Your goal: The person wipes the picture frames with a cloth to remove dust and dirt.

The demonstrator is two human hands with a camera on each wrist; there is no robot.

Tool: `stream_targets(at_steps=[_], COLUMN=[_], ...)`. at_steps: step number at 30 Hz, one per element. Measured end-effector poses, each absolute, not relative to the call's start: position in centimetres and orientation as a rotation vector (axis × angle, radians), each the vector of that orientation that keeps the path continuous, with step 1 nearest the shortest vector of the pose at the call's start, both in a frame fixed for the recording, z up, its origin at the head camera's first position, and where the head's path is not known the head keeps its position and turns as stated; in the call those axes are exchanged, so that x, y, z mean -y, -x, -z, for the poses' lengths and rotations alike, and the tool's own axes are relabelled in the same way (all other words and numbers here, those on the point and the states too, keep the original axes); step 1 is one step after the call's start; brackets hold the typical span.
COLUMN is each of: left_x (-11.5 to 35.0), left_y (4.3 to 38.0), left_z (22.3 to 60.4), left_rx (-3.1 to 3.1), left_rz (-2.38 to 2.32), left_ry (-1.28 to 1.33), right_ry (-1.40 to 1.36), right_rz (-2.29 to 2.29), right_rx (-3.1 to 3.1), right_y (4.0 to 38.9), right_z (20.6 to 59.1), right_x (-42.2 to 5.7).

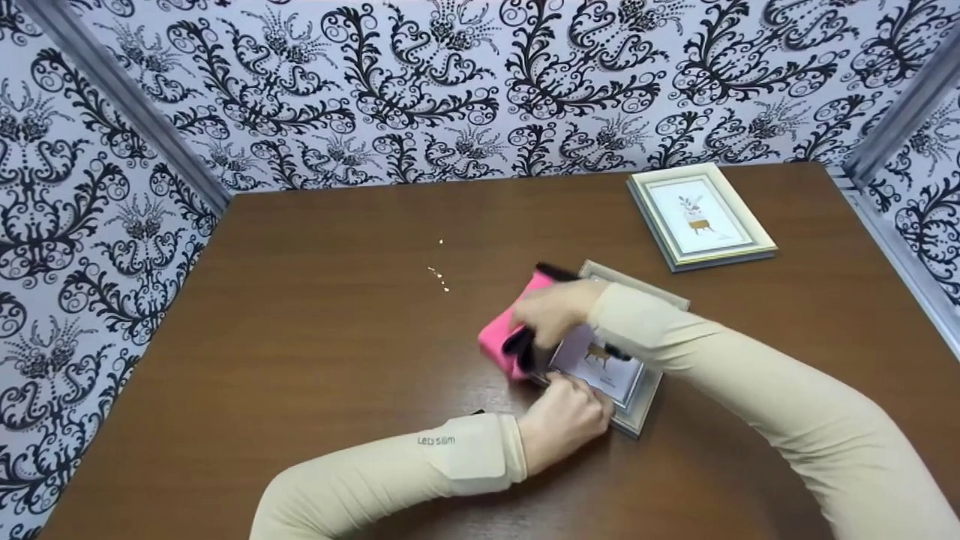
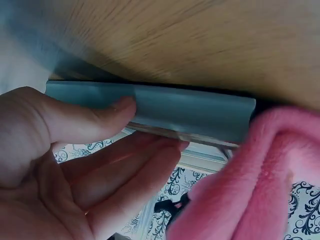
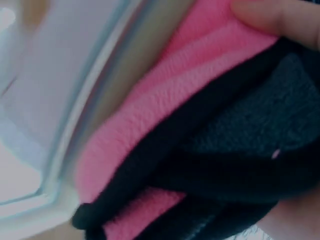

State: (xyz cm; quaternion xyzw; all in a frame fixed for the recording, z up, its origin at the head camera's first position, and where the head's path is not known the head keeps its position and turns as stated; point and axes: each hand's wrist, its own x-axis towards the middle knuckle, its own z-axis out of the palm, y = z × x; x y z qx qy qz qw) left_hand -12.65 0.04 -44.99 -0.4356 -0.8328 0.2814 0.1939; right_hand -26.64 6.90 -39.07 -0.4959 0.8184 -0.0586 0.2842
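My left hand (image 1: 566, 416) grips the near edge of a picture frame (image 1: 634, 424) lying on the table. In the left wrist view the thumb is on the frame's grey side (image 2: 185, 110), with the fingers across its front. My right hand (image 1: 553, 309) holds a folded pink and black cloth (image 1: 499, 335) at the frame's left side. Pink fleece and black trim of the cloth (image 3: 120, 127) lie along the frame's border in the right wrist view. The right forearm covers part of the frame's picture.
Farther back on the right, another cream picture frame (image 1: 750, 225) lies face up. Several small pale crumbs (image 1: 439, 275) are scattered on the brown table (image 1: 315, 322), left of the cloth. Patterned panels (image 1: 420, 82) stand behind the table and at its sides.
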Motion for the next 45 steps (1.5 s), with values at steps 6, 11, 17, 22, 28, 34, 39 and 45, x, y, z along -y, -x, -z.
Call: stream_targets(at_steps=[6,11,17,22,28,34,39,45], left_x=[-0.3,-0.4,-0.3,-0.3,-0.2,0.1,0.0,-0.2], left_y=[12.8,13.0,13.2,13.2,13.2,13.2,13.1,13.0], left_z=[45.2,45.0,44.8,44.9,44.8,45.0,45.3,45.3], left_rx=[2.309,2.368,2.376,2.377,2.381,2.363,2.330,2.303], left_rz=[-0.755,-0.782,-0.801,-0.814,-0.794,-0.799,-0.763,-0.709], left_ry=[1.213,1.261,1.304,1.297,1.282,1.246,1.202,1.192], right_ry=[1.399,1.313,1.134,1.209,1.321,1.482,1.632,1.708], right_rz=[0.059,0.026,0.098,0.062,-0.022,-0.044,-0.044,0.051], right_rx=[-2.186,-2.295,-2.450,-2.617,-2.663,-2.511,-2.361,-2.294], right_y=[25.3,26.6,30.5,32.2,31.5,28.7,26.1,24.7], right_z=[38.7,38.4,38.7,40.1,41.0,40.8,40.4,40.1], right_x=[-6.3,-8.6,-12.6,-14.4,-13.6,-11.2,-9.1,-8.3])
